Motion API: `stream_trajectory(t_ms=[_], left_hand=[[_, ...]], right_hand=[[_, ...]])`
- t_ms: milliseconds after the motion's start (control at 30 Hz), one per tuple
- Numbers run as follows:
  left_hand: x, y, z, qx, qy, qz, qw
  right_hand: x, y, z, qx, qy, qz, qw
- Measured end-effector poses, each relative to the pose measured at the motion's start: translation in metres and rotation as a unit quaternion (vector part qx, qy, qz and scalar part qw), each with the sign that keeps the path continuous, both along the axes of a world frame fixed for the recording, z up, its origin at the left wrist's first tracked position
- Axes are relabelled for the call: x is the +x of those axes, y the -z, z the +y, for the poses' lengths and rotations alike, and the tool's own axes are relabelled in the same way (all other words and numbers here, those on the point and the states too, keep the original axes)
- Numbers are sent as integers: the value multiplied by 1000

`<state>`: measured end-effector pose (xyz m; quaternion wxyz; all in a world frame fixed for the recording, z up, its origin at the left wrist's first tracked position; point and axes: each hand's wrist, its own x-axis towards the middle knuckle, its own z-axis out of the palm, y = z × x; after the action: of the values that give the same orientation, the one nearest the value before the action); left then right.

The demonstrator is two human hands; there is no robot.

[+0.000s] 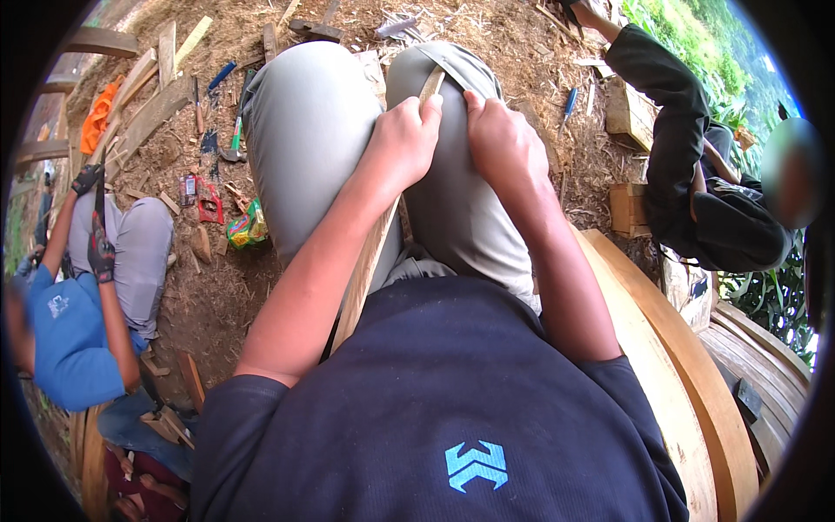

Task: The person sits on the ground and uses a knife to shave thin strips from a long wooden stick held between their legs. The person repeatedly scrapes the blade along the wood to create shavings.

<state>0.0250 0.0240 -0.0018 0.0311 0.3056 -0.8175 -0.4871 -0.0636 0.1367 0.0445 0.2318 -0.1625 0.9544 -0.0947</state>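
I sit with my knees raised in grey trousers point(309, 130). My left hand point(404, 139) is closed around a narrow strip of wood point(372, 261), thumb up along it. The strip slants from my lap, under my left forearm, to a tip over my right knee. My right hand point(509, 143) is closed at the outer side of that knee, thumb pointing forward. A thin pale edge runs from the knee top to its thumb; whether it is a blade or a trouser fold, I cannot tell. What lies inside the right fist is hidden.
To the left, a hammer point(235, 143), a blue-handled tool point(222, 76) and a green-yellow packet point(248, 226) lie on shavings. A gloved person in a blue shirt point(74, 339) sits beyond. Curved planks point(696, 374) stand at my right; another person in dark clothes point(678, 148) sits past wooden blocks point(628, 113).
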Motion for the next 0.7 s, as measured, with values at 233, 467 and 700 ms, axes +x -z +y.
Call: stream_trajectory(t_ms=[233, 467, 700], left_hand=[[5, -3, 7, -16, 24, 11, 1000], [2, -6, 5, 39, 24, 3, 999], [2, -8, 7, 57, 27, -11, 998]], right_hand=[[-13, 6, -9, -52, -22, 33, 998], [-24, 9, 34, -153, -56, -19, 986], [-9, -14, 55, -69, -45, -44, 996]])
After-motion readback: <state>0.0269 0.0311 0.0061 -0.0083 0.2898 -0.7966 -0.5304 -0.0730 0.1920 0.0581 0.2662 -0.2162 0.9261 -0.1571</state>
